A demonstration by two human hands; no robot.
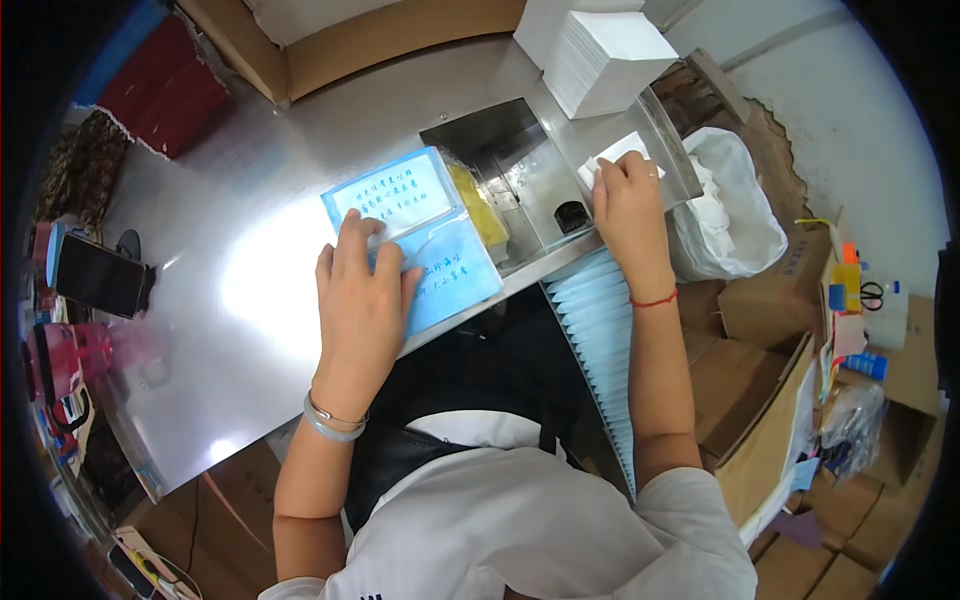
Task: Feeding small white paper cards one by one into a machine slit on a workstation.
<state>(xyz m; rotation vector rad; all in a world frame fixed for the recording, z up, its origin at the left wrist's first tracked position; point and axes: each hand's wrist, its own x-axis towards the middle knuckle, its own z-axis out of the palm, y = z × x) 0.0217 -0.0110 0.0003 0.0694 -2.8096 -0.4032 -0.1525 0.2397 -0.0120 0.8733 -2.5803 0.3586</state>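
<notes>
Left hand [362,300]: fingers together, pressing flat on blue printed packet [415,235] at steel table [230,330] edge; best held square so it cannot slide. Right hand [628,205]: fingertips pinching small white sheet [622,155] over clear open tray [530,175], which holds a round black object. Overlapping row of blue sleeves [600,330] below. White sheet stack [610,55] behind. Bag [735,215] of white scraps beside.

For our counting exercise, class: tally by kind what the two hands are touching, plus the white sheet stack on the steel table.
Light blue printed paper packet under the left hand: 1
Small white paper sheet under the right hand: 1
Tall stack of white square sheets: 1
Total: 3
</notes>
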